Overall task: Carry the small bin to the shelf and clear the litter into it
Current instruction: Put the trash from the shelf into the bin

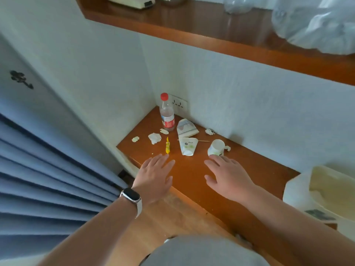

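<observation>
Left hand (pixel 155 175), right hand (pixel 228 177) spread over shelf (pixel 191 169); bin (pixel 295 192) holds yellowish liner (pixel 330 185).

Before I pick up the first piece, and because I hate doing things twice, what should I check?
1. Small white plastic bin with pale liner stands on the orange-brown wooden shelf: ok.
2. Left hand open, empty: ok.
3. Right hand open, empty: ok.
4. Clear plastic bottle with red cap upright, capped: ok.
5. Litter cleared: not ok; tipped white paper cup, yellow wrapper, crumpled white tissue lie there.
6. Room in bin: cannot tell.
</observation>
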A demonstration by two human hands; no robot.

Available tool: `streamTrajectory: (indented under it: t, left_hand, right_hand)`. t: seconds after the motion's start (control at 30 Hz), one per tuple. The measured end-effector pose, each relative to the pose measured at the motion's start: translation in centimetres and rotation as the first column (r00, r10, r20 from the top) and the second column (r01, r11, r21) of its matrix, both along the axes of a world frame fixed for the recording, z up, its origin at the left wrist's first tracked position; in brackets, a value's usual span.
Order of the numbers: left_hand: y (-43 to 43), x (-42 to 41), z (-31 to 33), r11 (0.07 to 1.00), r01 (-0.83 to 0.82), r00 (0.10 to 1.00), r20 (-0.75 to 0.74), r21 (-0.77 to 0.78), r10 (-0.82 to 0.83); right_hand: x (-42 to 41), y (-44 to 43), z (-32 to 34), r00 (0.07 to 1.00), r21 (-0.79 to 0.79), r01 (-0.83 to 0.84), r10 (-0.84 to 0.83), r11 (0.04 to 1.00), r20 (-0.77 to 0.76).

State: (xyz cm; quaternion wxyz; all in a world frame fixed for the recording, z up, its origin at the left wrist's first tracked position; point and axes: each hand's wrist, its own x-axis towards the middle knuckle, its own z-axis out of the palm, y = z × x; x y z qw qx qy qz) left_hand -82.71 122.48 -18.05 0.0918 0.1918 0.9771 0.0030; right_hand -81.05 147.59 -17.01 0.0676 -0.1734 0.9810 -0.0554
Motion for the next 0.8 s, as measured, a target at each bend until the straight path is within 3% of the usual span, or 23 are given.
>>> streamTrajectory:
  t: [0.37,0.8]
  left_hand:
    - [-9.8,-1.1,-1.2,1.0,-0.011,1.0,-0.024,0.024,0.011]
    - [-11.9,-5.5,-2.6,0.994,-0.105,0.994,-0.001,0.03,0.105]
  right_hand:
    - [-2.0,-10.2,-1.6,0.998,0.034,-0.019,0.018,0.999,0.054]
    - [-9.0,-12.6,-4.2,0.988,0.031,-0.137,0.134,0.99,0.083]
